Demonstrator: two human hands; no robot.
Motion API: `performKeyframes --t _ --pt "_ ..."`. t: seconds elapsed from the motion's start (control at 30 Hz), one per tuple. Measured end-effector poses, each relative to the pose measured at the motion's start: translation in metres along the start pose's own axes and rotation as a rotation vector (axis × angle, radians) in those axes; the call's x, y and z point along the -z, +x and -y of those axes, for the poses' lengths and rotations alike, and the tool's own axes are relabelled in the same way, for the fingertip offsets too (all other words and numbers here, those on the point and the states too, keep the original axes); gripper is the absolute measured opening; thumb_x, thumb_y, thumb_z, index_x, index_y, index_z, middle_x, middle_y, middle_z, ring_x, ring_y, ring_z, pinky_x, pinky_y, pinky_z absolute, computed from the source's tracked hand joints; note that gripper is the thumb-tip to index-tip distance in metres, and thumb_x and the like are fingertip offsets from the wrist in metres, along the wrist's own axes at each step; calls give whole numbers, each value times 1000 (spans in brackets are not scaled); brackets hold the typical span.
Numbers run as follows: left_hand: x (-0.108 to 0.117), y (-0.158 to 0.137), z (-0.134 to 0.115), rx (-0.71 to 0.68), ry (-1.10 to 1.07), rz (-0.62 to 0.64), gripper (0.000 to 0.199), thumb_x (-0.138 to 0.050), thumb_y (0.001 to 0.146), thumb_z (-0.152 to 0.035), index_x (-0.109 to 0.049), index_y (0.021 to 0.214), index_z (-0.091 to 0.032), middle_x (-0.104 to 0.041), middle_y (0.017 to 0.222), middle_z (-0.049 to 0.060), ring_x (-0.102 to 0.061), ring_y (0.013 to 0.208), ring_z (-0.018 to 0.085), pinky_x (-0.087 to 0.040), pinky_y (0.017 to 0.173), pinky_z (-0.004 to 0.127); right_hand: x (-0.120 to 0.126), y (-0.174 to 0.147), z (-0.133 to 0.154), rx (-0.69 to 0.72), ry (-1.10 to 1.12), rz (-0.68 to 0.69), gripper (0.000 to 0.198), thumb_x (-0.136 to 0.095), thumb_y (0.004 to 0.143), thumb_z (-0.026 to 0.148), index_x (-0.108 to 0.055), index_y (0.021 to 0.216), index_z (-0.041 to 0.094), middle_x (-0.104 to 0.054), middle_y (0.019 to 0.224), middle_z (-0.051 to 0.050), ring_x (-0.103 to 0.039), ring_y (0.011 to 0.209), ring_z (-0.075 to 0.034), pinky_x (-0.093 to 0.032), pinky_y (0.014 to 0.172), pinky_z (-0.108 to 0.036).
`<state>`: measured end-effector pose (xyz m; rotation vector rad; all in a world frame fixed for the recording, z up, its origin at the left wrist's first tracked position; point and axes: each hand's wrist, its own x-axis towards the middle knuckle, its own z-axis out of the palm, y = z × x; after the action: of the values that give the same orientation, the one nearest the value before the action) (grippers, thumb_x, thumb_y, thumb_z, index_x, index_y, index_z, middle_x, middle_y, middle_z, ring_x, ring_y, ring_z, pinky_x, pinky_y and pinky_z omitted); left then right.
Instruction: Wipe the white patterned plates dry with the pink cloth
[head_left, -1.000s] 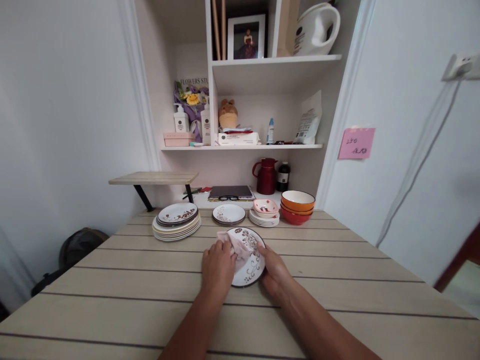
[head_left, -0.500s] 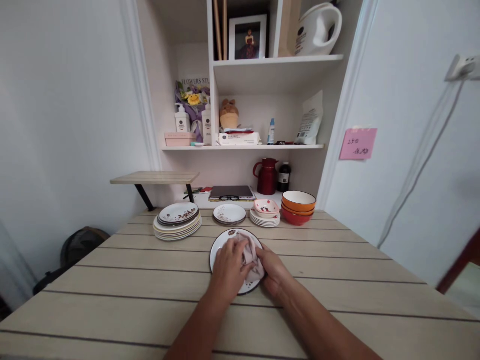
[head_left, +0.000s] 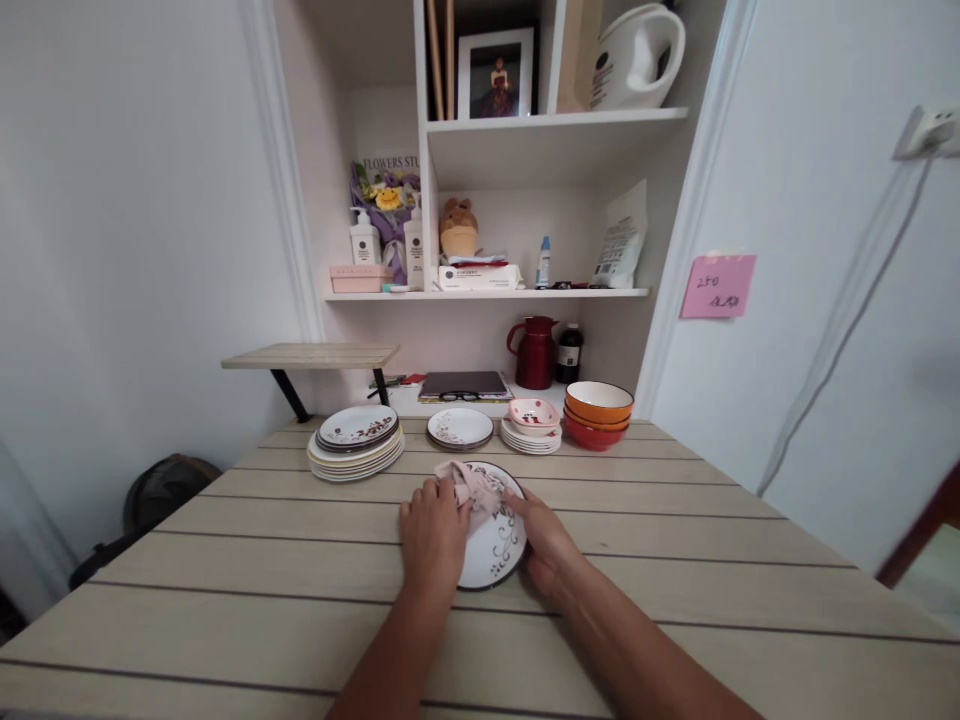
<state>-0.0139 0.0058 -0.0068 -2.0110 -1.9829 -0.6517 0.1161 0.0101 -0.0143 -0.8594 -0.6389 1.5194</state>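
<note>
A white plate (head_left: 499,550) with a dark rim and brown floral pattern is in front of me over the wooden table (head_left: 300,600). My right hand (head_left: 546,540) grips its right edge, thumb on top near the rim. Bunched on the plate's upper left is a pale pink cloth (head_left: 474,487). My left hand (head_left: 435,530) is closed on that cloth and covers the plate's left side. Whether the plate rests on the table or is slightly lifted I cannot tell.
Along the back of the table stand a tall plate stack (head_left: 356,455), a low stack of patterned plates (head_left: 460,428), small dishes (head_left: 531,438) and orange and red bowls (head_left: 598,415). Behind them are a red jug (head_left: 535,355) and a laptop-like dark slab (head_left: 463,384). A small raised shelf (head_left: 311,355) overhangs the left.
My left hand has slid left with the cloth, from the plate's middle to its left edge, uncovering more of the pattern. My right hand keeps its hold on the rim.
</note>
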Motion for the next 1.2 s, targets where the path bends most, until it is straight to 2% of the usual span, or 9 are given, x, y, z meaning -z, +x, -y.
performKeyframes --t 0.2,0.37,0.53,1.03,1.2 --pt "-7 -1 0 -192 -155 38 21 -55 83 -30 -56 102 -19 -59 100 7 -53 95 23 -38 79 34 4 4 -1 4 45 -47 23 -62 76 24 -61 98 18 -74 80 -6 -68 68 -21 -53 67 -34" --pt "-7 -9 -10 -352 -259 67 19 -53 82 -29 -55 100 -21 -57 103 6 -52 95 22 -38 80 33 6 7 -2 20 47 -48 20 -63 73 22 -62 93 19 -74 80 -4 -67 69 -19 -53 67 -31" --pt "-2 -14 -16 -443 -323 92 17 -49 83 -26 -53 99 -20 -57 103 6 -52 96 23 -39 80 33 8 10 -2 33 54 -62 18 -67 69 19 -63 86 19 -72 72 -1 -65 64 -16 -52 64 -28" --pt "-3 -14 -16 -381 -375 103 18 -51 84 -27 -53 101 -21 -54 103 6 -51 94 21 -40 81 33 8 10 -3 29 41 -47 18 -66 69 20 -64 86 19 -72 71 -1 -65 62 -17 -51 61 -28" --pt "-2 -13 -17 -372 -402 88 27 -54 82 -26 -51 109 -22 -51 112 6 -49 103 22 -38 86 33 5 7 1 14 44 -55 21 -65 68 19 -64 89 19 -72 72 -1 -66 64 -17 -52 64 -29"
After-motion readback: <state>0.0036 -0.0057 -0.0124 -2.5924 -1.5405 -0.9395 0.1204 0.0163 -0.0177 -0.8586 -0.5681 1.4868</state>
